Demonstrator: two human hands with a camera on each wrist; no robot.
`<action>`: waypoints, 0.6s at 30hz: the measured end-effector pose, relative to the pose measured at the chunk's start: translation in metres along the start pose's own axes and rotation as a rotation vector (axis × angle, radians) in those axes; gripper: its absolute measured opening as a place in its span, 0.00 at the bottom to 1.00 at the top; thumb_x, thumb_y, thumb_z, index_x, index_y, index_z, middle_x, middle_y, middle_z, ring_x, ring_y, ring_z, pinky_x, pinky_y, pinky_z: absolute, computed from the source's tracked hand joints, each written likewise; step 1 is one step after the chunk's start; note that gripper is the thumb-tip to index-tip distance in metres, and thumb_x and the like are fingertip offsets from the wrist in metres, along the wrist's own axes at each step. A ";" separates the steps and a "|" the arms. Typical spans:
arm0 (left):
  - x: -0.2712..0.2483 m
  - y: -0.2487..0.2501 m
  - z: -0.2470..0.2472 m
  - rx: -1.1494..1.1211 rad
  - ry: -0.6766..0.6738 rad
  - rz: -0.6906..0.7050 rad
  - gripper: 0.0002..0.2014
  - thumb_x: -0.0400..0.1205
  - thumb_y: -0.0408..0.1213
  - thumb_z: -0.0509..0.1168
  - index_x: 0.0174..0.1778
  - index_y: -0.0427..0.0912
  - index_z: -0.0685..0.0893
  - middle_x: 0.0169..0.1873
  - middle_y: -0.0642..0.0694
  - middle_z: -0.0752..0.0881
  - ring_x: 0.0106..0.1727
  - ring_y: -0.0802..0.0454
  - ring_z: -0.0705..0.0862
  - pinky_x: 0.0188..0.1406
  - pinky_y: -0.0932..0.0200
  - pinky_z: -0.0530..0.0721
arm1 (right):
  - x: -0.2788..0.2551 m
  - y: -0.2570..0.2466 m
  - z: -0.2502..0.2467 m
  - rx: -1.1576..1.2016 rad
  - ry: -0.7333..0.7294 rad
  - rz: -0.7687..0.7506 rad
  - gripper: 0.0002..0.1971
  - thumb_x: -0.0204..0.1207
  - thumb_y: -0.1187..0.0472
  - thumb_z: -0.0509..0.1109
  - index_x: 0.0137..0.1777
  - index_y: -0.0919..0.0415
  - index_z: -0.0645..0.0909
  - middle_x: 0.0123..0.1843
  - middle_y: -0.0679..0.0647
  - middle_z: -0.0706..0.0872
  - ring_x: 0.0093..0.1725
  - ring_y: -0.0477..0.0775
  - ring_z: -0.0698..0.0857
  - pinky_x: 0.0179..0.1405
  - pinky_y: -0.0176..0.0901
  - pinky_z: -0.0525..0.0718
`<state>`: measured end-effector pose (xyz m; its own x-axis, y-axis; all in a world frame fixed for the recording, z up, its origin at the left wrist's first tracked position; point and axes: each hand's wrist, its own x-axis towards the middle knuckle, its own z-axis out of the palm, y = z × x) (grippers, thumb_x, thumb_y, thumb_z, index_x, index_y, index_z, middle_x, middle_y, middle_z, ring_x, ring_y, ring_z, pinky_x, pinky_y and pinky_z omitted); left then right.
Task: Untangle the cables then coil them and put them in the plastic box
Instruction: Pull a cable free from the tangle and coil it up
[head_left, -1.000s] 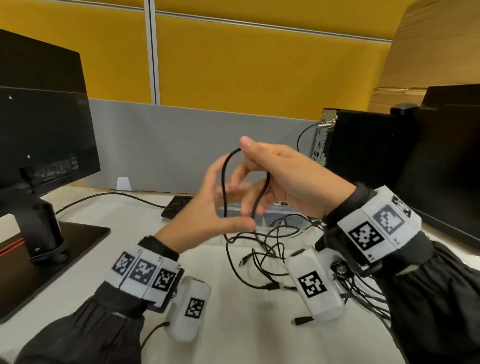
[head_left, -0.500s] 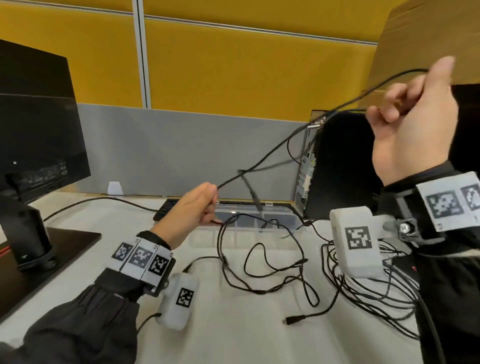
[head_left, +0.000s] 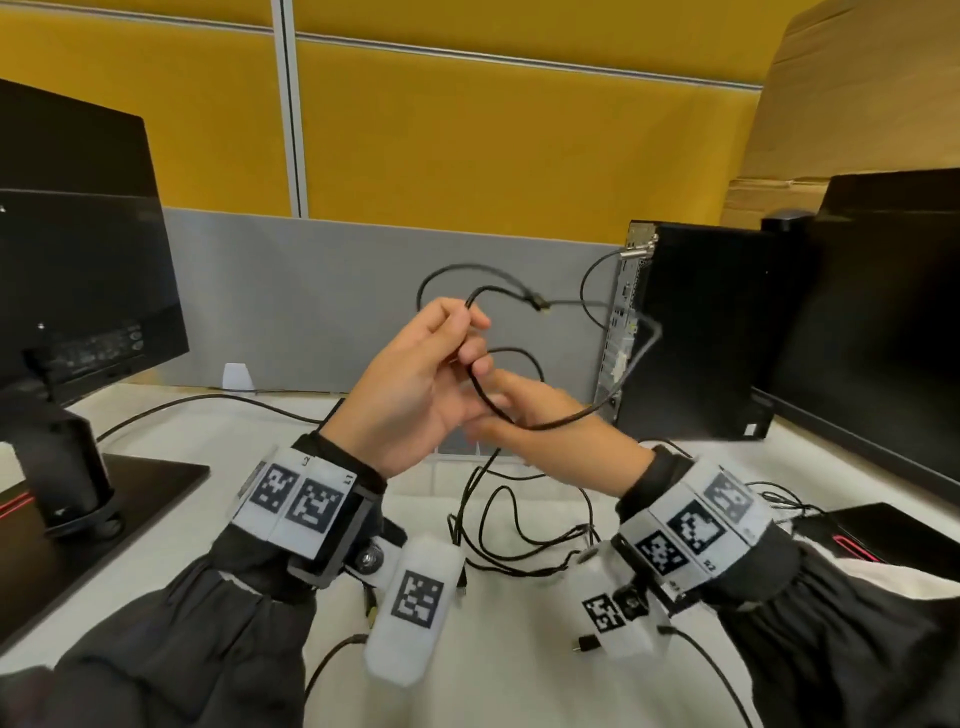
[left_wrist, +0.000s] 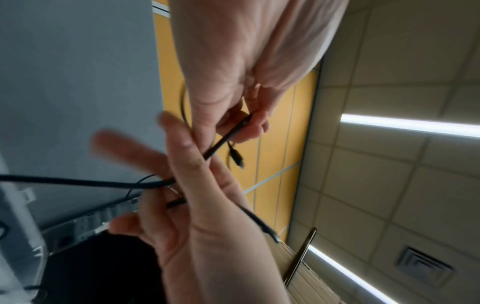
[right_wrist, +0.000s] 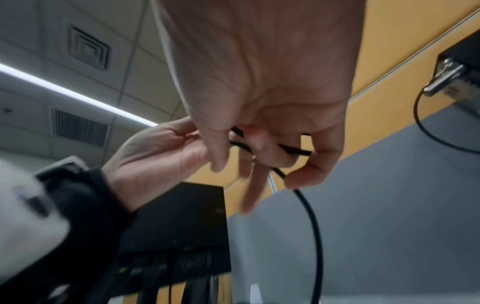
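1. Left hand (head_left: 415, 384) is raised above the worktop (head_left: 519, 649), in front of the grey partition (head_left: 311, 301). Its grip is closed: thumb and fingers pinch a black cable (head_left: 480, 387) near the fingertips.
2. The held cable rises out of the left grip into loops against the partition. One plug end (head_left: 540, 304) hangs free in the air up and to the right of the left hand.
3. Right hand (head_left: 561, 431) sits just beside and slightly below the left hand, fingers reaching toward it. The cable passes over the right hand's fingers and sweeps off right toward the computer tower (head_left: 691, 332).
4. Right wrist view: the right hand's fingers (right_wrist: 317, 164) curl round the black strand, thumb and forefinger pinching it. The cable drops away below them in a curve.
5. Left wrist view: the strand runs taut from the left fingers (left_wrist: 249, 127) down to the right hand.
6. A tangle of more black cables (head_left: 519, 535) lies on the worktop, below and between the wrists.
7. Plastic box (head_left: 457, 441): only a clear sliver shows behind the hands, at the back of the worktop; contents cannot be told.
8. A monitor (head_left: 78, 249) stands at left, another dark screen (head_left: 883, 312) at right.
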<state>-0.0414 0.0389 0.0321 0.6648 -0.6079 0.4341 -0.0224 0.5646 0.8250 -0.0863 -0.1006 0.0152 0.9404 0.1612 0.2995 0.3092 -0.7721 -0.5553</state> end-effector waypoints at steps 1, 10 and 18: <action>0.000 0.001 0.000 0.016 0.004 0.042 0.10 0.86 0.39 0.51 0.45 0.41 0.75 0.30 0.49 0.72 0.33 0.55 0.74 0.41 0.50 0.83 | 0.001 -0.002 -0.005 -0.017 0.023 -0.017 0.02 0.80 0.58 0.64 0.49 0.53 0.77 0.37 0.44 0.87 0.37 0.37 0.83 0.39 0.36 0.78; 0.002 -0.059 -0.034 0.843 0.013 -0.132 0.15 0.78 0.48 0.67 0.58 0.66 0.73 0.54 0.53 0.77 0.53 0.49 0.82 0.49 0.59 0.79 | -0.006 -0.012 -0.073 0.527 0.494 0.003 0.17 0.86 0.53 0.52 0.34 0.55 0.67 0.19 0.40 0.66 0.20 0.41 0.65 0.32 0.40 0.81; 0.009 -0.083 -0.010 0.953 -0.224 -0.280 0.37 0.74 0.55 0.70 0.74 0.64 0.55 0.58 0.53 0.80 0.46 0.55 0.86 0.40 0.64 0.82 | -0.016 -0.004 -0.082 0.851 0.497 -0.041 0.18 0.86 0.53 0.50 0.34 0.56 0.68 0.21 0.42 0.64 0.20 0.42 0.63 0.37 0.42 0.83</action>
<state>-0.0254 -0.0080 -0.0361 0.5842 -0.7960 0.1582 -0.5380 -0.2339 0.8099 -0.1139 -0.1500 0.0760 0.8201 -0.2493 0.5151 0.5226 -0.0403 -0.8516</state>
